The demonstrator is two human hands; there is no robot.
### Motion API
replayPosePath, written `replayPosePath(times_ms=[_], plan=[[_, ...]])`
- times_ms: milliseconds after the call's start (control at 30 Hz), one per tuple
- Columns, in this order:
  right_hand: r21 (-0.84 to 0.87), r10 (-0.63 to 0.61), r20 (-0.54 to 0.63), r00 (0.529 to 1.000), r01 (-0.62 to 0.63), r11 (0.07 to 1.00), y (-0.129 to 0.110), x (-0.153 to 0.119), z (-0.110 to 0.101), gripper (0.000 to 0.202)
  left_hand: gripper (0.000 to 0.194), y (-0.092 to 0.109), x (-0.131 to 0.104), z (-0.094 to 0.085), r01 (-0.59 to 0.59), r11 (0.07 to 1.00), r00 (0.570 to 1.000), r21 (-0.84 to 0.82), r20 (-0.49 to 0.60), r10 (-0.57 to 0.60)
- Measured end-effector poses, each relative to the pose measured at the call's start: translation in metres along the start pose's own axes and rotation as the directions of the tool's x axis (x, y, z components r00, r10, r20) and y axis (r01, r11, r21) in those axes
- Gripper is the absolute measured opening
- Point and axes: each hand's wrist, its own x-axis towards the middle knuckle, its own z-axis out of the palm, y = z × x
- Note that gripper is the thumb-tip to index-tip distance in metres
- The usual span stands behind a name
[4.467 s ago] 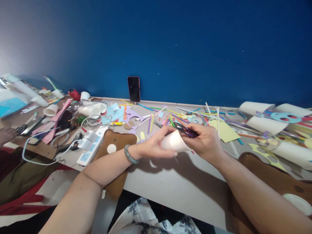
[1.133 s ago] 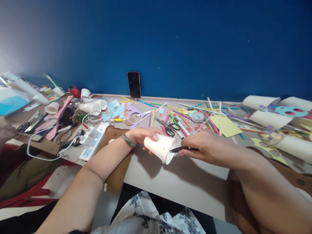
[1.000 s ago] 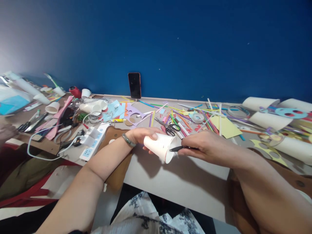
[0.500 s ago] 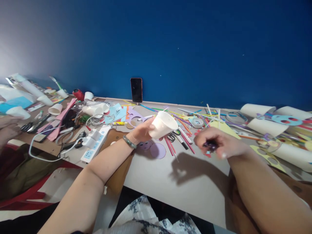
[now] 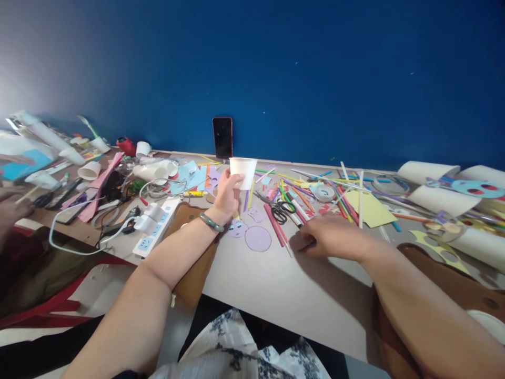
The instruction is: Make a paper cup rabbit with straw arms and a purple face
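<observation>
The left hand [image 5: 225, 193] has its grip closed round a white paper cup [image 5: 243, 172], upright above the grey worktop [image 5: 276, 284]. The right hand [image 5: 335, 238] rests knuckles-up beside pink paper sticks [image 5: 276, 234]; its grip seems curled, contents hidden.

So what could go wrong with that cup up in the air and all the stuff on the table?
The left hand holds the white paper cup upright by its lower side only, above the table; a squeeze could dent it, or it might slip. The right hand lies flat among loose colored sticks, close to the black-handled scissors, so a careless sweep could scatter sticks or bump the blades. The purple paper circle could get creased under a hand.
</observation>
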Motion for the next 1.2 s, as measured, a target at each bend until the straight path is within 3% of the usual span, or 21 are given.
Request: replayPosePath(times_ms=[100, 233, 400, 600, 733, 833, 933, 1033, 1100, 1200], plan=[[-0.103, 0.054, -0.038, 0.998, -0.058, 0.993, -0.004, 0.002, -0.001, 0.016, 0.047, 0.000, 0.000, 0.000, -0.048, 0.999, 0.999, 0.023, 0.018, 0.048], [-0.023, 0.101, -0.117, 0.988, -0.105, 0.994, -0.021, 0.012, 0.000, 0.027, 0.052, 0.000, 0.002, 0.000, -0.066, 0.996, 0.994, 0.051, 0.085, 0.062], [0.079, 0.202, -0.092, 0.975, -0.195, 0.978, -0.035, 0.032, 0.015, 0.027, 0.052, -0.001, 0.003, -0.001, -0.089, 0.992, 0.988, 0.095, 0.131, 0.076], [0.253, 0.228, -0.053, 0.972, -0.208, 0.945, -0.027, 0.045, 0.031, 0.013, 0.055, -0.002, 0.000, -0.001, -0.088, 0.984, 0.985, 0.152, 0.158, 0.064], [0.310, 0.212, -0.034, 0.977, -0.191, 0.931, -0.019, 0.044, 0.028, 0.010, 0.055, -0.003, 0.001, -0.002, -0.090, 0.982, 0.987, 0.164, 0.145, 0.066], [0.429, 0.177, -0.093, 0.980, -0.121, 0.895, -0.005, 0.041, 0.023, 0.014, 0.055, -0.004, 0.002, -0.003, -0.079, 0.986, 0.990, 0.148, 0.126, 0.061], [0.708, 0.157, -0.183, 0.971, 0.019, 0.706, 0.015, 0.041, 0.019, 0.024, 0.057, -0.007, 0.003, -0.003, -0.057, 0.991, 0.993, 0.118, 0.113, 0.043], [0.930, 0.365, -0.236, 0.901, 0.101, 0.353, 0.031, 0.045, 0.014, 0.039, 0.063, -0.010, 0.003, -0.004, -0.028, 0.993, 0.989, 0.112, 0.148, 0.011], [0.963, 0.467, -0.269, 0.842, 0.224, 0.150, 0.037, 0.049, 0.008, 0.042, 0.067, -0.013, 0.002, -0.006, 0.007, 0.990, 0.983, 0.142, 0.181, -0.033], [0.917, 0.536, -0.334, 0.775, 0.398, -0.005, 0.042, 0.050, 0.000, 0.039, 0.074, -0.014, -0.001, -0.007, 0.016, 0.977, 0.946, 0.211, 0.315, -0.083]])
